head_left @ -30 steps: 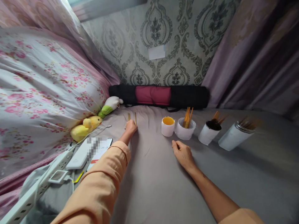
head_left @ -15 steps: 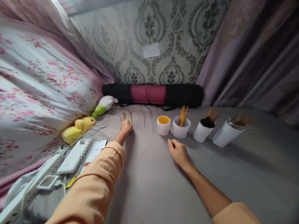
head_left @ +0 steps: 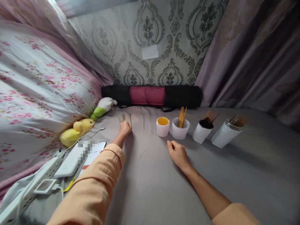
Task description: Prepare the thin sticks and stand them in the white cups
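My left hand [head_left: 125,127] reaches forward over the grey sheet, its fingers closed at several thin wooden sticks [head_left: 123,118], whose ends poke out beyond it. Which of them are gripped is partly hidden by the hand. My right hand [head_left: 178,153] rests on the sheet, loosely curled, with nothing visible in it. Just beyond it are a white cup with a yellow inside [head_left: 162,128] and a wide white tub [head_left: 180,132] with several wooden sticks standing in it. Farther right, a dark-mouthed white cup [head_left: 202,132] and a tall white jar [head_left: 226,136] also hold sticks.
A black and maroon roll [head_left: 147,95] lies along the patterned wall. At left are plush toys [head_left: 77,131], a power strip [head_left: 35,184], a white power bank [head_left: 71,161], a phone [head_left: 95,156] and cables. Curtains hang on both sides.
The view has shifted slightly. Both hands stay almost where they were, the left at the sticks and the right curled on the sheet.
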Action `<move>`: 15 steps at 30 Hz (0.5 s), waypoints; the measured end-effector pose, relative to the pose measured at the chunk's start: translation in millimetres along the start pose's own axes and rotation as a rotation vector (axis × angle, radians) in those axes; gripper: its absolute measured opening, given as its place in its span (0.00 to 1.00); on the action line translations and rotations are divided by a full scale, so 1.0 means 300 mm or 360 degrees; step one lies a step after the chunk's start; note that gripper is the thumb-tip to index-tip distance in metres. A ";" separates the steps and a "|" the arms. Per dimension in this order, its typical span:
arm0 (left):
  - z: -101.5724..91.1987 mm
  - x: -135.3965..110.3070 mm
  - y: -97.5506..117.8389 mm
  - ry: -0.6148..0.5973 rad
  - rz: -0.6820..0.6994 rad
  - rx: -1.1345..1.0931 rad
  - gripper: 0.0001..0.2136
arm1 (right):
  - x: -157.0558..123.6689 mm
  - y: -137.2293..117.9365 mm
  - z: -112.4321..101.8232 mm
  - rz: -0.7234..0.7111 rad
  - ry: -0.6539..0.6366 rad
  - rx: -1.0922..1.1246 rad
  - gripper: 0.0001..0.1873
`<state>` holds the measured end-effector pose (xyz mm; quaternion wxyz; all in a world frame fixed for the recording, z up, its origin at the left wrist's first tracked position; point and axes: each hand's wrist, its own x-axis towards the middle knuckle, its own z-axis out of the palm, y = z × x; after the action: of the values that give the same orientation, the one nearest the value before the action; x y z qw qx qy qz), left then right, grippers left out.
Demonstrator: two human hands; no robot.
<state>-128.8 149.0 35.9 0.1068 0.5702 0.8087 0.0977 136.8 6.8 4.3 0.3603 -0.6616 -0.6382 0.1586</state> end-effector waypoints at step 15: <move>-0.021 -0.026 0.003 0.0002 0.0006 -0.0034 0.13 | 0.001 -0.003 -0.004 -0.0009 -0.0008 0.0013 0.21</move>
<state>-127.2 141.6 42.8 0.1121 0.5704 0.8067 0.1069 136.9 6.6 5.8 0.3619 -0.6580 -0.6402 0.1619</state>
